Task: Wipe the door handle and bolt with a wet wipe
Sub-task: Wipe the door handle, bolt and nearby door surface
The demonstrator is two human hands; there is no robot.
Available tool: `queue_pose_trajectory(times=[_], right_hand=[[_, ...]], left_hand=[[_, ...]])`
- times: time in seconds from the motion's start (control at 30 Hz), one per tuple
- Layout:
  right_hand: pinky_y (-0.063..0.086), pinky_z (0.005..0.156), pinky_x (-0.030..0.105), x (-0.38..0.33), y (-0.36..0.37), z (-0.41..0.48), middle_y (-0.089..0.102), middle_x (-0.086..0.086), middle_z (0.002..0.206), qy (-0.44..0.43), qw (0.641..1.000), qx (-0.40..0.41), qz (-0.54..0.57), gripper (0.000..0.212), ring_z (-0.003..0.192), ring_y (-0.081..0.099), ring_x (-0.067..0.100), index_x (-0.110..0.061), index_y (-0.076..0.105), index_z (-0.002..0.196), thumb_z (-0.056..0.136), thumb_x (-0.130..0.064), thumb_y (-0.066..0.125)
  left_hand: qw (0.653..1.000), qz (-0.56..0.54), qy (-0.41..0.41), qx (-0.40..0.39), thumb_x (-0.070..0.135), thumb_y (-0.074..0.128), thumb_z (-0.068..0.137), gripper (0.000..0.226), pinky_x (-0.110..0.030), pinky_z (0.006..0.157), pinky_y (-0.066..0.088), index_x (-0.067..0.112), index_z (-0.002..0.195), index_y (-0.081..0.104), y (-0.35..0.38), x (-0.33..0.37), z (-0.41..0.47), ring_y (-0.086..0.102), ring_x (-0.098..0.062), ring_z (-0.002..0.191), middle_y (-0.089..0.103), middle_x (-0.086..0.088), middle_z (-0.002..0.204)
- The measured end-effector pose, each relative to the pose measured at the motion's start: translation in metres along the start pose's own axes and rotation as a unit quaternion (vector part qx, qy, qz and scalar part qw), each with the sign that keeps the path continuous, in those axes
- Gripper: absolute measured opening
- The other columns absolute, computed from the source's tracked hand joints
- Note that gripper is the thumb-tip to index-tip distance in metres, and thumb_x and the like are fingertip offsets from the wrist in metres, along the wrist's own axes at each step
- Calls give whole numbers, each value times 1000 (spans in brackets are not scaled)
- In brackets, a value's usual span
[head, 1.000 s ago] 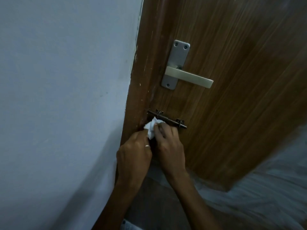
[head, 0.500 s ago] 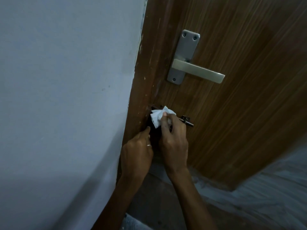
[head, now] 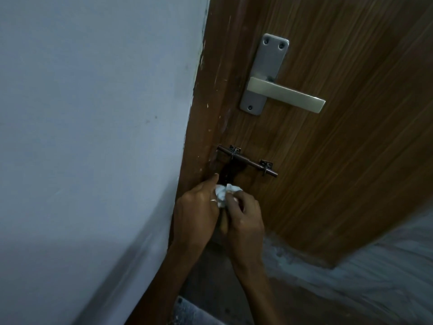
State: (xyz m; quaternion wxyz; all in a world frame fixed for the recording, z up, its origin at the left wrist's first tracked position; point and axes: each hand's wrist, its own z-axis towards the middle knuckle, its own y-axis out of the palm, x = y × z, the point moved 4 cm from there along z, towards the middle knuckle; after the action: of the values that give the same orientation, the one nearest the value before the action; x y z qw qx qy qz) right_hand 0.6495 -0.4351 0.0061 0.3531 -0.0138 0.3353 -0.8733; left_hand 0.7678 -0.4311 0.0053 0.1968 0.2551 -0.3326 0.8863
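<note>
A silver lever door handle (head: 284,94) on its plate sits high on the brown wooden door (head: 339,160). Below it a dark sliding bolt (head: 247,160) runs across the door, fully in sight. A crumpled white wet wipe (head: 223,192) is below the bolt, apart from it, pinched between my two hands. My left hand (head: 196,212), with a ring, touches the wipe's left side, its forefinger stretched toward the door edge. My right hand (head: 244,215) grips the wipe from the right.
A pale painted wall (head: 93,137) fills the left half, meeting the door frame (head: 203,127). A grey tiled floor (head: 375,277) lies at the lower right. A bit of grey clothing (head: 187,313) shows at the bottom.
My right hand has come down off the bolt with the wipe, and the whole bolt now shows. Both hands hold the wipe together below it. The view has shifted slightly.
</note>
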Motion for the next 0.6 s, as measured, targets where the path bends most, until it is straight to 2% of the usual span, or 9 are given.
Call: queue_pose_trajectory(times=[0.07, 0.13, 0.2, 0.33, 0.4, 0.5, 0.57, 0.6], right_hand=[[50, 80, 25, -11, -16, 20, 65, 16, 115, -14, 998, 54, 1, 33, 100, 59, 23, -3, 69, 123, 90, -6, 69], [48, 80, 24, -19, -17, 44, 64, 16, 117, -18, 998, 64, 4, 34, 102, 57, 23, -5, 67, 127, 96, -13, 56], [50, 78, 24, -22, -4, 52, 62, 14, 121, -18, 999, 27, -9, 36, 104, 57, 23, -6, 66, 128, 96, -17, 53], [55, 77, 30, -18, 12, 36, 60, 11, 130, -4, 999, -34, -9, 39, 111, 58, 25, -9, 65, 128, 97, -25, 48], [56, 75, 31, -18, 7, 36, 62, 10, 126, 6, 999, -42, -5, 31, 107, 61, 25, -9, 69, 120, 94, -21, 57], [58, 71, 36, -20, -17, 42, 65, 9, 109, 24, 999, -18, 23, 18, 92, 63, 22, -7, 74, 101, 83, -3, 72], [56, 72, 35, -23, -44, 49, 64, 9, 105, 24, 999, 27, 40, 16, 90, 62, 20, -5, 73, 96, 81, 0, 70], [55, 73, 32, -26, -59, 54, 64, 10, 105, 17, 998, 51, 39, 15, 91, 62, 20, -5, 73, 95, 81, 0, 70]], left_hand=[[999, -7, 25, 37, 16, 72, 85, 19, -29, 69, 59, 3, 99, 75, -9, 7, 0, 73, -18, 71, 76, -8, 87], [999, -1, 3, 37, 11, 77, 83, 25, -29, 62, 58, 3, 107, 72, -16, 12, 1, 71, -19, 62, 76, -8, 82], [999, 11, -33, 21, 11, 74, 86, 31, -30, 58, 57, 5, 116, 69, -17, 12, 1, 69, -20, 57, 75, -9, 78], [999, 32, -6, 28, 13, 81, 80, 34, -29, 52, 57, 4, 111, 71, -16, 7, -2, 67, -18, 52, 74, -9, 73], [999, 33, -9, 13, 15, 80, 81, 34, -31, 57, 58, 5, 112, 71, -16, 5, -1, 69, -19, 57, 75, -10, 78], [995, 17, -81, -55, 17, 66, 93, 37, -41, 76, 56, 10, 129, 60, -5, -7, 4, 69, -25, 81, 73, -11, 98], [995, 21, -78, -64, 13, 59, 98, 38, -35, 85, 54, 9, 135, 55, -2, -9, 7, 69, -23, 92, 71, -12, 112], [997, 10, -56, -45, 11, 63, 96, 37, -28, 80, 55, 7, 133, 59, -4, -5, 6, 71, -21, 87, 73, -10, 108]])
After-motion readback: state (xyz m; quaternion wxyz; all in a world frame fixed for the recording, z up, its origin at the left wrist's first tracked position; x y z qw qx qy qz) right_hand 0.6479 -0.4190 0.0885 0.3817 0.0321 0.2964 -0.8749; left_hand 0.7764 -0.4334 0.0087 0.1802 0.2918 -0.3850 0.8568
